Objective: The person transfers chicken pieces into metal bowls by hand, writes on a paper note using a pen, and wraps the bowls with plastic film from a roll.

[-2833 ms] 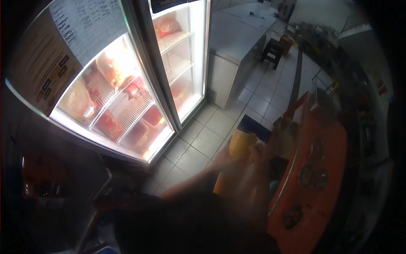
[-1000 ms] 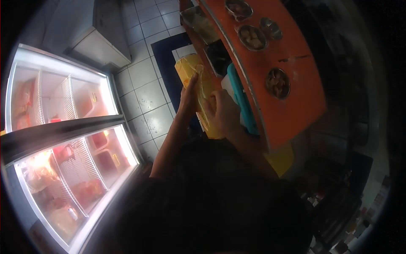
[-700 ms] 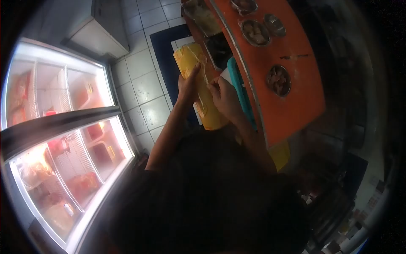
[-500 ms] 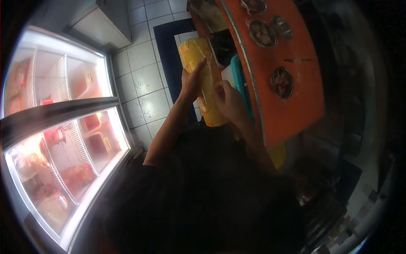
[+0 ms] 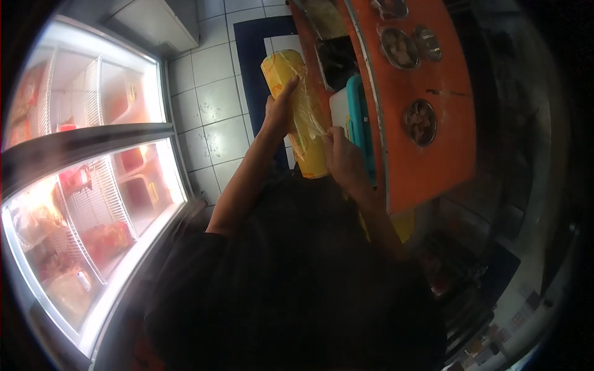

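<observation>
A thick yellow roll (image 5: 309,154) with clear film on it stands slanted in front of my body. My left hand (image 5: 280,111) is wrapped round its left side, the thumb lying over the front. At the roll's right side, my right hand (image 5: 343,156) pinches the edge of the clear film (image 5: 309,102), which is pulled out a little from the roll. Just right of the roll, beside my right hand, is a white container with a teal lid (image 5: 359,114).
An orange counter (image 5: 427,167) with several metal bowls (image 5: 420,122) of food is on the right. Lit glass-door fridges (image 5: 102,127) holding bagged food stand at the left. A dark blue mat (image 5: 250,68) lies on the tiled floor (image 5: 213,105). Something yellow (image 5: 403,226) is below the counter.
The view has swung from the fridges toward the roll and counter. My right hand has moved slightly away from the roll, drawing the film outward. My left hand still holds the roll.
</observation>
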`<state>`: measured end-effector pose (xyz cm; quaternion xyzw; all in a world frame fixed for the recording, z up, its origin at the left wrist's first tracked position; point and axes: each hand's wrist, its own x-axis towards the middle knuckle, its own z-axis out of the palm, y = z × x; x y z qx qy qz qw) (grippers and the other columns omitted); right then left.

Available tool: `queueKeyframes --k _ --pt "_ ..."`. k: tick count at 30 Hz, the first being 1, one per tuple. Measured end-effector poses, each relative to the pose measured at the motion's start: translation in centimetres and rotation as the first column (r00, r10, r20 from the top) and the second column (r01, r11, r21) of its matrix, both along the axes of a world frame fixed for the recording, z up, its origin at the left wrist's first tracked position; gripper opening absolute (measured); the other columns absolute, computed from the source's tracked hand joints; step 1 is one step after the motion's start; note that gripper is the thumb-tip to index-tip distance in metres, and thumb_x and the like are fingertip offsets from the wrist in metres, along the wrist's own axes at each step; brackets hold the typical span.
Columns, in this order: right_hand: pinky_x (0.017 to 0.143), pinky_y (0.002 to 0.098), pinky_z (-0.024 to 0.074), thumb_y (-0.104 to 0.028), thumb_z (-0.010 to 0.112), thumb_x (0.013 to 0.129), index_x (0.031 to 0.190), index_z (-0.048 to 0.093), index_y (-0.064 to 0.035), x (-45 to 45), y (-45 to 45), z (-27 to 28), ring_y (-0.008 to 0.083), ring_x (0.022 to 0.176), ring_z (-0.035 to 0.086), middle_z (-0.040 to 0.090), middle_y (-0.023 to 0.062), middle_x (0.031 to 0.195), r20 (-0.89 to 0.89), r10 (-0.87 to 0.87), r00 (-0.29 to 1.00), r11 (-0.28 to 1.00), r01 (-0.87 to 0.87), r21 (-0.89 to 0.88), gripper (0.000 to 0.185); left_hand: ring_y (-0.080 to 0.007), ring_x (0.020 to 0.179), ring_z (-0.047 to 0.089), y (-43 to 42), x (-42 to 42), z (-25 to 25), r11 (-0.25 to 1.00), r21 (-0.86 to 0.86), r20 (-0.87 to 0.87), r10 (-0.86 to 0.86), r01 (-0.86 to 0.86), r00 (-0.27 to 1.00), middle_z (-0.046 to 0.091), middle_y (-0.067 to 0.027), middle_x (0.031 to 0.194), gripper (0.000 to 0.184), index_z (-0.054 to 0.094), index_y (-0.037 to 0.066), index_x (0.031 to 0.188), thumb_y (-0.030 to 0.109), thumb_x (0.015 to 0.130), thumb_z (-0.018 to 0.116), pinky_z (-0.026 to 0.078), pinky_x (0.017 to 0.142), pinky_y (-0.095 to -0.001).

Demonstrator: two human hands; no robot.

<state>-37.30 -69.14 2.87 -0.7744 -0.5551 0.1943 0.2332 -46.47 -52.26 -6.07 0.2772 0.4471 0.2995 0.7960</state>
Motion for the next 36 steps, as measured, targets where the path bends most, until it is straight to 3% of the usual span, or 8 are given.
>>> queueKeyframes --k 7,13,16,21,26,30,34,36 --pt "0.065 0.0462 0.0519 -0.023 0.053 0.1 0.106 0.049 -0.002 -1.9 0.0 -1.3 0.0415 0.078 0.067 0.066 0.0224 0.084 -0.24 0.035 0.97 0.998 -0.021 0.064 0.022 -0.0239 0.085 0.068 0.0 -0.2 -2.1 0.998 0.041 0.042 0.047 -0.049 0.998 0.065 -0.0166 0.1 0.063 0.056 -0.007 0.118 0.043 0.083 0.074 0.056 0.074 -0.0348" --pt "0.07 0.0472 0.0507 -0.023 0.057 0.097 0.102 0.05 -0.0003 -3.6 3.2 1.0 0.0419 0.083 0.066 0.065 0.0229 0.087 0.078 -0.076 0.994 0.97 0.091 -0.224 0.024 -0.0233 0.082 0.068 -0.2 -1.1 0.2 0.996 0.035 -0.002 0.078 -0.078 0.997 0.066 -0.0156 0.097 0.06 0.059 -0.006 0.114 0.042 0.083 0.074 0.056 0.074 -0.0348" --pt "0.068 0.0489 0.0488 -0.02 0.059 0.095 0.094 0.053 -0.0006 -3.9 3.7 0.2 0.0422 0.078 0.064 0.061 0.0199 0.078 0.181 0.034 0.983 0.992 -0.011 -0.126 0.021 -0.023 0.084 0.068 0.0 -1.4 -0.5 0.998 0.027 0.0 0.061 -0.061 0.998 0.065 -0.0162 0.098 0.06 0.058 -0.006 0.115 0.043 0.083 0.074 0.056 0.074 -0.0342" --pt "0.058 0.0456 0.0448 -0.015 0.058 0.093 0.083 0.049 -0.0034 -5.3 5.5 0.6 0.036 0.062 0.057 0.052 0.015 0.07 -0.131 0.105 0.986 0.959 -0.066 0.276 0.018 -0.0261 0.096 0.066 0.5 -2.3 1.3 1.0 0.027 0.119 0.0 -0.003 0.993 0.062 -0.0183 0.111 0.067 0.053 -0.006 0.124 0.049 0.087 0.068 0.055 0.082 -0.0362" --pt "0.052 0.0367 0.0413 -0.012 0.058 0.095 0.081 0.046 -0.0042 -4.5 5.4 8.0 0.0218 0.056 0.053 0.05 0.0105 0.068 -0.194 0.177 0.965 0.913 -0.087 0.398 0.02 -0.036 0.123 0.052 -1.2 -3.5 4.8 0.933 -0.324 0.682 0.117 0.155 0.722 0.05 -0.0196 0.138 0.091 0.031 0.006 0.149 0.075 0.09 0.034 0.045 0.104 -0.0466" --pt "0.05 0.0304 0.0384 -0.012 0.057 0.096 0.082 0.048 -0.0047 -1.7 4.3 13.4 0.0114 0.056 0.047 0.047 0.0059 0.065 -0.346 0.083 0.935 0.894 0.083 0.44 0.018 -0.039 0.123 0.052 -3.4 0.0 7.1 0.971 -0.169 0.738 0.01 0.17 0.674 0.046 -0.0255 0.14 0.095 0.029 0.005 0.15 0.078 0.088 0.029 0.044 0.104 -0.0494" --pt "0.058 0.0358 0.0451 -0.008 0.055 0.095 0.082 0.048 -0.0013 2.5 1.1 16.8 0.0264 0.06 0.054 0.048 0.0133 0.069 -0.249 0.003 0.969 0.878 0.117 0.464 0.016 -0.04 0.121 0.053 -3.1 3.9 7.1 0.992 -0.048 0.714 -0.05 0.121 0.699 0.045 -0.0278 0.14 0.098 0.028 0.005 0.15 0.08 0.087 0.03 0.046 0.101 -0.0505" --pt "0.055 0.0318 0.0422 -0.005 0.054 0.094 0.083 0.05 -0.001 4.2 -0.3 16.4 0.0183 0.06 0.051 0.047 0.0098 0.068 -0.328 -0.006 0.945 0.842 0.182 0.508 0.012 -0.0411 0.131 0.045 -3.0 6.3 5.6 0.986 0.011 0.803 -0.107 0.165 0.587 0.04 -0.0217 0.148 0.095 0.024 0.006 0.153 0.075 0.089 0.037 0.04 0.109 -0.0528"
